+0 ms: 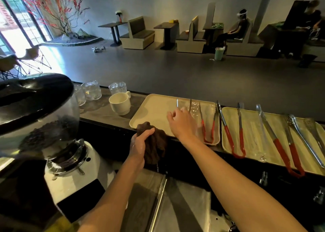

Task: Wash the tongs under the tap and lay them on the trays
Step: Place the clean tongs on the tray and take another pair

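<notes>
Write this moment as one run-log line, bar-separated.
left hand: grips brown cloth | right hand: holds steel tongs at left tray | red-handled tongs: on right tray

White cup (120, 104) stands upright on the grey counter (98, 108), handle on its far side. Clear glasses (92, 90) sit upturned just behind it to the left; a white coffee grinder (66, 154) with a bean-filled hopper (47, 126) is nearer on its left, and a crumpled brown cloth (154, 143) in front to its right. Far beyond the cup, across the grey floor: booth seats (139, 33) with dark tables (165, 27), a red-branched tree (59, 12) leftward, a pale green bin (219, 53) rightward.
</notes>
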Demonstrator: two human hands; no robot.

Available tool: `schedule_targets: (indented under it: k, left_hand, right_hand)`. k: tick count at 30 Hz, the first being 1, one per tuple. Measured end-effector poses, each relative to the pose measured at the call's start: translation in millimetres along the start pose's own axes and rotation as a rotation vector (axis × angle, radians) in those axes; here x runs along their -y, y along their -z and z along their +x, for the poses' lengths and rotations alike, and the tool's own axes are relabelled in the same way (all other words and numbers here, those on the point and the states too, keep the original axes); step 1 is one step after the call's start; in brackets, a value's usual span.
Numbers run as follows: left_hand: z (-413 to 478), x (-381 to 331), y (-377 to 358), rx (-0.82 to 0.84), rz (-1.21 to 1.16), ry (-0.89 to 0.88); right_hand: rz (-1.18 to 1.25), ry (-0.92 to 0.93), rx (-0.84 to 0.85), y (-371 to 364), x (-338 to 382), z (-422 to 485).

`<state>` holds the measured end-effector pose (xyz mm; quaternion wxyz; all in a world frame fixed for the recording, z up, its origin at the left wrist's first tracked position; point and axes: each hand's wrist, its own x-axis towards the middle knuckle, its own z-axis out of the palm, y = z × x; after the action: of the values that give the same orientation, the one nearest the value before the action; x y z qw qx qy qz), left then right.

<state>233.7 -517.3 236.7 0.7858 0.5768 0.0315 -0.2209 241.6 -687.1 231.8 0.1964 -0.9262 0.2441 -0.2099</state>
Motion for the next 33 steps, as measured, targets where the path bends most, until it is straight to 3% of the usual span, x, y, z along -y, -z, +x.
schedule_targets:
  k: [8, 13, 16, 25, 33]
  left_hand:
    - [-66, 6, 86, -0.107, -0.013, -0.036]
    - [-128, 15, 160, -0.192, -0.024, -0.014]
    - [-166, 26, 204, -0.218, -0.045, -0.011]
    - [-265, 66, 339, -0.509, -0.137, 0.024]
    - [-311, 100, 399, -0.701, -0.240, 0.112]
  right_hand:
    - [0.393, 0.087, 0.127, 7, 88, -120]
    - [0.504, 0.132, 0.183, -7, 139, -202]
    - [0.521, 0.161, 0.249, -22, 167, -248]
    - [0.516, 0.363, 0.522, -75, 254, -378]
    - [0.386, 0.420, 0.711, -137, 276, -440]
